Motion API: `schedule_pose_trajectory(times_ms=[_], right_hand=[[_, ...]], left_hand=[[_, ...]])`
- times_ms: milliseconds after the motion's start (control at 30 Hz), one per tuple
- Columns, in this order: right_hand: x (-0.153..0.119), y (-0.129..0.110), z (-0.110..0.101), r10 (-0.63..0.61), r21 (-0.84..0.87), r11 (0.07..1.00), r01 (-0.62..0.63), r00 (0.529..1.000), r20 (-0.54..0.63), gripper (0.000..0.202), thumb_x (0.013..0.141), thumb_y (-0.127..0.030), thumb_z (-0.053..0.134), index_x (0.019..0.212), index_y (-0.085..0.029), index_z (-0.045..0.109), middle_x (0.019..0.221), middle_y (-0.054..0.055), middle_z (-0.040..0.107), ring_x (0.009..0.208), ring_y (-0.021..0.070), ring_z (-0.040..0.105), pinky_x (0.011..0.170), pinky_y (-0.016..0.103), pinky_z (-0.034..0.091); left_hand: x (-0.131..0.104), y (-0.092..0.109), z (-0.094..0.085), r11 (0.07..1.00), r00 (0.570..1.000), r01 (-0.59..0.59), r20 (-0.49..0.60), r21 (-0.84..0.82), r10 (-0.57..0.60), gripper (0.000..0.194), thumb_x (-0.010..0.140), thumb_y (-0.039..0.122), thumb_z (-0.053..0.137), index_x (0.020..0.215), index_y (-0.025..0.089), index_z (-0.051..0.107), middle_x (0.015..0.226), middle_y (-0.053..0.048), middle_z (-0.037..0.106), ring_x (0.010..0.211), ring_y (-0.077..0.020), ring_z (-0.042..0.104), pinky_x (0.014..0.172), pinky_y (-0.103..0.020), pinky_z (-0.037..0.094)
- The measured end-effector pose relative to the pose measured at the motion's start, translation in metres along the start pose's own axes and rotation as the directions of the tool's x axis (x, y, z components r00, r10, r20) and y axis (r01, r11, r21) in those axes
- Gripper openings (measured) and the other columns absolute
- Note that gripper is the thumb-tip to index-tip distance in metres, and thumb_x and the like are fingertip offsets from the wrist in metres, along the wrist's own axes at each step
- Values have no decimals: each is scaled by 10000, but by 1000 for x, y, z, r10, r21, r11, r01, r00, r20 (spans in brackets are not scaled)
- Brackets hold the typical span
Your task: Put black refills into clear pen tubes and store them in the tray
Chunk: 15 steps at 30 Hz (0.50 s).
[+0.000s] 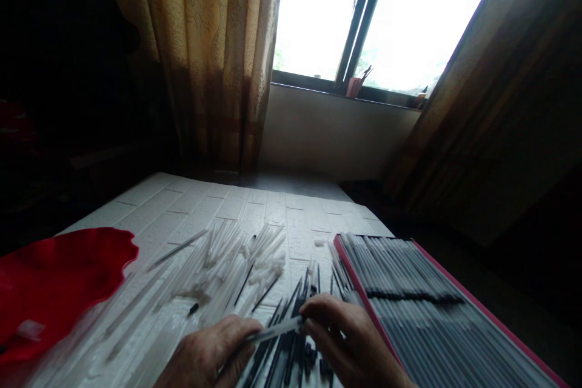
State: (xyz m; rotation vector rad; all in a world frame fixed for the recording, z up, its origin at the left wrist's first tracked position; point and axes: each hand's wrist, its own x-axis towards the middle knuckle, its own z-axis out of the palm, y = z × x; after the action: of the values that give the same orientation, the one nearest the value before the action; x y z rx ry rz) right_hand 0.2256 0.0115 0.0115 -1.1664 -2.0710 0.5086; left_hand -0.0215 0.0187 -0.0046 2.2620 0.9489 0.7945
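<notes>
My left hand (211,348) is closed round one end of a slim, translucent plastic tube (277,330). At the tube's other end, the thumb and fingers of my right hand (343,336) pinch it; a small dark bit shows at those fingertips, too blurred to name. Beneath and between both hands lies a pile of thin black sticks (291,345) with short black pieces among them. Many loose clear tubes (222,260) are heaped to the left of the pile. Close to my right hand stands a red-edged box (359,279) packed with rows of thin clear-and-dark sticks (436,333).
A red scalloped basin (59,279) sits at the left on the white brick-patterned tabletop (186,203). One small black cap (193,309) lies among the tubes. Beyond the table are a tan curtain (218,42) and a window with a pink cup (354,86) on its sill.
</notes>
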Motion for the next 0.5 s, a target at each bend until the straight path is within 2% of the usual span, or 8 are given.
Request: schedule_pose_trajectory(times_ms=[133,233,300,400,500], right_hand=[[1,-7,-2,90,25,996,-90,996,0,124,874,-246,517,846,-172,612,662,7,596,579,112,529,541,196,407],[1,-9,3,149,177,973,-147,989,2,159,873,-293,524,889,-167,619,683,15,593,586,119,532,539,208,424],[1,-10,11,202,350,916,-195,979,16,203,857,-342,557,931,-165,621,711,20,596,587,117,531,545,213,442],[3,-11,20,290,581,775,-250,957,26,286,802,-428,636,907,-162,633,708,12,586,571,99,503,537,204,444],[8,-16,19,355,694,677,-245,935,-16,328,749,-465,694,858,-158,653,673,-4,569,553,85,487,521,194,434]], left_hand=[[0,0,0,999,998,-39,-40,13,39,183,929,251,442,1041,276,584,890,18,711,807,-112,700,733,-121,526],[0,1,1,996,993,-81,-82,42,85,178,921,236,464,1049,288,577,879,38,713,803,-98,702,738,-102,519],[0,-1,2,994,987,-95,-121,60,102,196,919,236,474,1077,306,565,891,53,715,812,-90,701,748,-91,512],[1,-3,3,990,983,-113,-136,82,123,228,917,237,481,1114,327,548,906,66,716,829,-84,701,760,-84,508],[1,-5,4,987,985,-124,-109,102,135,231,910,235,489,1112,327,554,925,65,723,836,-90,705,755,-82,511]])
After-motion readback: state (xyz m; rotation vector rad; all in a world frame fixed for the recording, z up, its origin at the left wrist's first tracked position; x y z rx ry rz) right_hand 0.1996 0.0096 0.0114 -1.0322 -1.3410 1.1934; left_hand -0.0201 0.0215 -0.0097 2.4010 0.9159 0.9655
